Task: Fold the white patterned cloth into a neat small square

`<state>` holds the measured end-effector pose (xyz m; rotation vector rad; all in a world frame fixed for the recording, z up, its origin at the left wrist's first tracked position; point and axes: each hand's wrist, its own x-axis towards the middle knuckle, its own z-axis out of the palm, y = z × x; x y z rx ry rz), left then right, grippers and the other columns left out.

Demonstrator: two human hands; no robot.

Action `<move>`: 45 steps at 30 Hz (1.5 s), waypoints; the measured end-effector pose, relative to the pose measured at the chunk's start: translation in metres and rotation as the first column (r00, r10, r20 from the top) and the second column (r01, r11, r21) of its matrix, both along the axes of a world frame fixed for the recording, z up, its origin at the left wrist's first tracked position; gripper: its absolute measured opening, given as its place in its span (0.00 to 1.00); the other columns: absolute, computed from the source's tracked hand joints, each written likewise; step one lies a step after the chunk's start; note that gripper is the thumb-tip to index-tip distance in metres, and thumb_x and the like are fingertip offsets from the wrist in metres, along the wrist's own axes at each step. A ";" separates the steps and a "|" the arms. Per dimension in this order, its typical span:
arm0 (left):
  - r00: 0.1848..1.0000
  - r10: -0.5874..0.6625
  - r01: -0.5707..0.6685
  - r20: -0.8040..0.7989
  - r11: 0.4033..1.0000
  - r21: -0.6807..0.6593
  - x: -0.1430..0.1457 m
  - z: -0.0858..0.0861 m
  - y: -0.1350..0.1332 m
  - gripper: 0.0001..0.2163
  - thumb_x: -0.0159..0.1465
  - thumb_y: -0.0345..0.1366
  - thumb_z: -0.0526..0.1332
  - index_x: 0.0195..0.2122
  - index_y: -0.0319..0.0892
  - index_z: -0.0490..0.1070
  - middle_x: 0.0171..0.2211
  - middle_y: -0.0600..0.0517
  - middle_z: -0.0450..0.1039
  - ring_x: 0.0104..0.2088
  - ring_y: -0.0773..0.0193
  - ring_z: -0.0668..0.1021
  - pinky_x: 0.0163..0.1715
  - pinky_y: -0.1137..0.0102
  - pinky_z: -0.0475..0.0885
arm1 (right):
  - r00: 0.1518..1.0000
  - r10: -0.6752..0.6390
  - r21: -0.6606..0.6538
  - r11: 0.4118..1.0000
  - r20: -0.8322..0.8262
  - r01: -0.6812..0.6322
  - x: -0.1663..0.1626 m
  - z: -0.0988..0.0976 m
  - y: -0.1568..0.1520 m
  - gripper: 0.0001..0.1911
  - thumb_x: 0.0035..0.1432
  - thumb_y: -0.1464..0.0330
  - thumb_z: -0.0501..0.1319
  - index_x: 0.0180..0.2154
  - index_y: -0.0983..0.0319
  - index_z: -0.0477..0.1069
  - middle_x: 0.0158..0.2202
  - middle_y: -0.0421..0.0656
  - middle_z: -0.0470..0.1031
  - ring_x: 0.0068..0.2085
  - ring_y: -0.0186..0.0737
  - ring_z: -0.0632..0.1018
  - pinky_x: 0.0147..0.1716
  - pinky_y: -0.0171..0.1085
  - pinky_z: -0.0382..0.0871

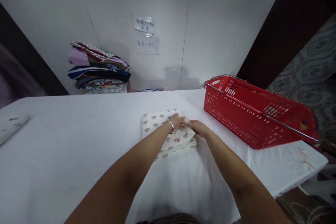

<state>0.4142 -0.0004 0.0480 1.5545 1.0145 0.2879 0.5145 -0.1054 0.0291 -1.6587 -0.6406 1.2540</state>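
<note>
A folded white cloth (154,122) printed with grey-brown mushrooms and a few red and green figures lies in layers on the white-covered table. My left hand (177,121), with a bracelet at the wrist, rests on top of it near the right side, fingers stretched toward the other hand. At the cloth's right edge, my right hand (198,127) pinches a slightly raised flap between thumb and fingers. The two hands are close together, and the undersides of their fingers are partly hidden.
A red perforated basket (236,115) with metal handles stands on the table (78,140) at right. Stacked folded clothes (99,68) sit by the back wall at left. Another printed cloth (12,127) lies at the far left edge. Paper signs (147,44) hang on the wall.
</note>
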 end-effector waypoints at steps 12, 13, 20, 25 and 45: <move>0.954 -0.198 0.298 -0.223 0.595 0.746 -0.161 -0.016 0.003 0.20 0.58 0.45 0.55 0.50 0.45 0.68 0.58 0.48 0.62 0.60 0.54 0.61 0.59 0.57 0.54 | 0.922 0.038 -0.130 0.991 0.385 0.014 -0.001 0.009 -0.011 0.10 0.44 0.69 0.63 0.32 0.65 0.71 0.24 0.42 0.74 0.25 0.36 0.74 0.22 0.31 0.64; 0.954 -0.181 0.298 -0.238 0.583 0.756 -0.170 -0.021 0.002 0.20 0.58 0.45 0.55 0.50 0.44 0.68 0.58 0.48 0.61 0.61 0.54 0.59 0.60 0.56 0.53 | 0.893 0.045 -0.145 0.989 0.448 0.024 -0.002 0.008 -0.011 0.10 0.45 0.69 0.63 0.33 0.66 0.71 0.25 0.42 0.75 0.26 0.36 0.74 0.22 0.30 0.64; 0.970 -0.162 0.241 -0.180 0.564 0.790 -0.211 -0.036 -0.019 0.25 0.60 0.49 0.53 0.56 0.43 0.62 0.61 0.46 0.56 0.62 0.54 0.57 0.60 0.58 0.55 | 0.768 0.074 -0.216 0.973 0.636 0.085 0.001 0.002 -0.010 0.18 0.42 0.66 0.65 0.38 0.64 0.72 0.36 0.49 0.75 0.32 0.42 0.75 0.23 0.32 0.64; 0.949 -0.236 0.305 -0.209 0.525 0.795 -0.229 -0.045 -0.036 0.27 0.58 0.48 0.56 0.58 0.44 0.59 0.62 0.47 0.54 0.62 0.56 0.56 0.60 0.59 0.55 | 0.726 0.155 -0.295 0.953 0.670 0.069 0.004 -0.006 -0.012 0.16 0.44 0.60 0.65 0.34 0.64 0.72 0.31 0.49 0.74 0.28 0.41 0.74 0.21 0.33 0.65; 0.949 0.114 0.157 -0.295 0.638 0.754 -0.256 -0.048 -0.033 0.28 0.59 0.29 0.49 0.62 0.47 0.51 0.62 0.52 0.53 0.57 0.61 0.66 0.54 0.67 0.66 | 0.623 0.343 -0.343 0.931 0.703 -0.126 -0.070 -0.005 -0.049 0.19 0.56 0.56 0.56 0.37 0.66 0.72 0.35 0.49 0.77 0.35 0.42 0.76 0.29 0.33 0.65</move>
